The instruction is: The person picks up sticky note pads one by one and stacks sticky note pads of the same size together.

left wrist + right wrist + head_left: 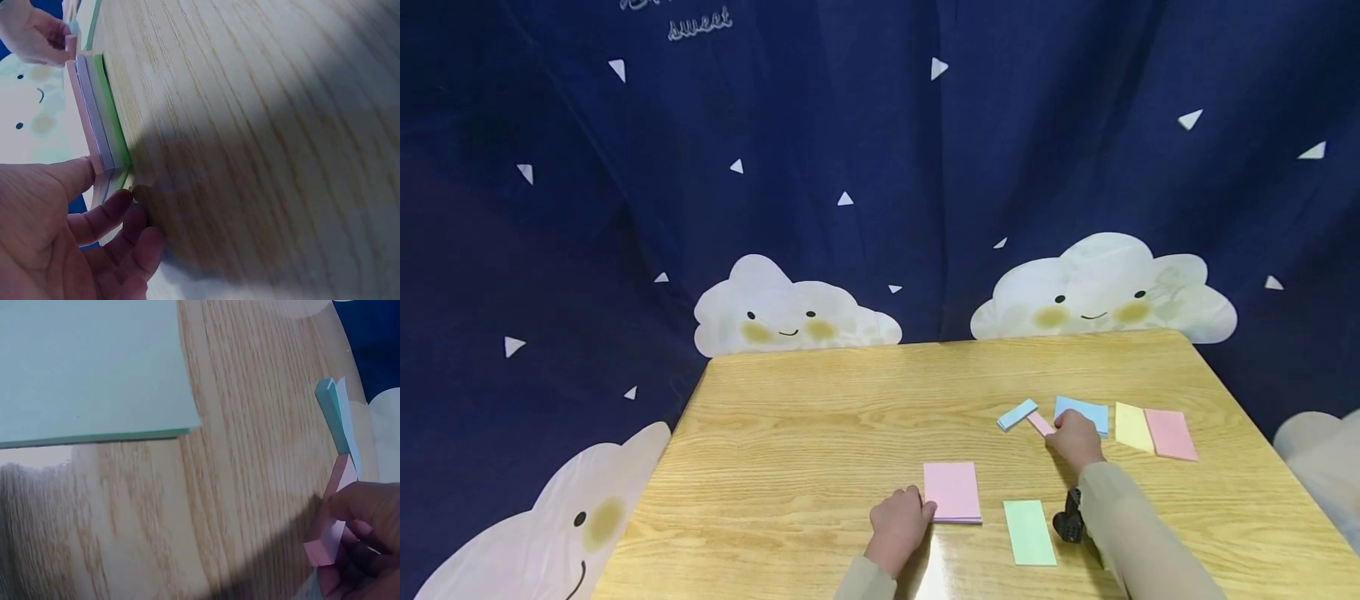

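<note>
My left hand point(901, 521) holds the lower left corner of a stack of square sticky note pads point(951, 490), pink on top. In the left wrist view the stack's side point(97, 119) shows pink, lilac and green layers, with the thumb on the top edge and the fingers curled at the corner. Further right, my right hand point(1077, 440) pinches a narrow pink sticky note pad point(325, 531) between thumb and fingers. Its far end meets a narrow blue sticky note pad point(1017, 414). Behind the right hand lies a wider blue pad point(1093, 415), partly covered by it.
A light green sticky note pad point(1030, 533) lies between the two arms. To the right, a yellow pad point(1132, 427) and a pink pad point(1171, 434) lie side by side. Behind the wooden table point(805, 417) hangs a dark blue curtain point(820, 125) with clouds.
</note>
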Available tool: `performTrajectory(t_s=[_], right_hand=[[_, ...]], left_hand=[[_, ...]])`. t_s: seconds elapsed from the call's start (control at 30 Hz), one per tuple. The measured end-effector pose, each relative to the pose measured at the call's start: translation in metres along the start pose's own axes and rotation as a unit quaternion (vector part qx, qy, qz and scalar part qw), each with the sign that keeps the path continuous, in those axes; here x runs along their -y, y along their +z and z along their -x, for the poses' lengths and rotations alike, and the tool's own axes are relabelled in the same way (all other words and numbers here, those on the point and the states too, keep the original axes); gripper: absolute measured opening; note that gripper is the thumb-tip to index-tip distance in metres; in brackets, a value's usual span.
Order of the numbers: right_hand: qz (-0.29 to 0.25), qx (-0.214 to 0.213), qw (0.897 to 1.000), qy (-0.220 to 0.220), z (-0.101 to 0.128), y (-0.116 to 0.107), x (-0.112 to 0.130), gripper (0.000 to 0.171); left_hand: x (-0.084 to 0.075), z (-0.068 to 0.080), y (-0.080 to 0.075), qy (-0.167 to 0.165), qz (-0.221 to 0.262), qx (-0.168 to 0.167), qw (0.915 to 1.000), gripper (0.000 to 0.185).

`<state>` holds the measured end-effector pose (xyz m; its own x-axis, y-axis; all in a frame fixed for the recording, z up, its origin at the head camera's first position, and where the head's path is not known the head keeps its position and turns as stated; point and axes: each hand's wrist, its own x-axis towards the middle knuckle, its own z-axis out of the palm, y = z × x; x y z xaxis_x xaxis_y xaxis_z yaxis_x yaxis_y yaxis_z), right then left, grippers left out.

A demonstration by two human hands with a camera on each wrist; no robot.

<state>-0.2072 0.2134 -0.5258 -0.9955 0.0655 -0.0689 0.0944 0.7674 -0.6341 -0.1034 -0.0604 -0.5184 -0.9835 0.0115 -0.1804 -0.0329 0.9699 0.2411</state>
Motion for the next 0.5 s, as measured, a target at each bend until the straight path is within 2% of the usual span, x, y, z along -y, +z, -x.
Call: performTrajectory(t_s=[0.13, 0.23, 0.4, 0.5], right_hand=[[-0.001, 0.031, 0.999, 0.007, 0.003, -0.004, 0.003, 0.012], [-0.018, 0.053, 0.998, 0.014, 0.007, -0.005, 0.004, 0.015], [0.004, 0.045, 0.999, -0.026, 0.011, -0.005, -0.003, 0.016], [0.018, 0.044, 0.998, -0.034, 0.011, -0.003, -0.009, 0.021]], left_hand=[[0.0, 0.0, 0.0, -0.001, -0.005, 0.0, 1.0, 0.035], [-0.001, 0.0, 0.0, 0.0, -0.007, -0.004, 1.0, 0.035], [-0.001, 0.0, -0.001, 0.0, -0.006, -0.003, 1.0, 0.036], [0.0, 0.001, -0.001, 0.002, -0.003, -0.006, 1.0, 0.035]])
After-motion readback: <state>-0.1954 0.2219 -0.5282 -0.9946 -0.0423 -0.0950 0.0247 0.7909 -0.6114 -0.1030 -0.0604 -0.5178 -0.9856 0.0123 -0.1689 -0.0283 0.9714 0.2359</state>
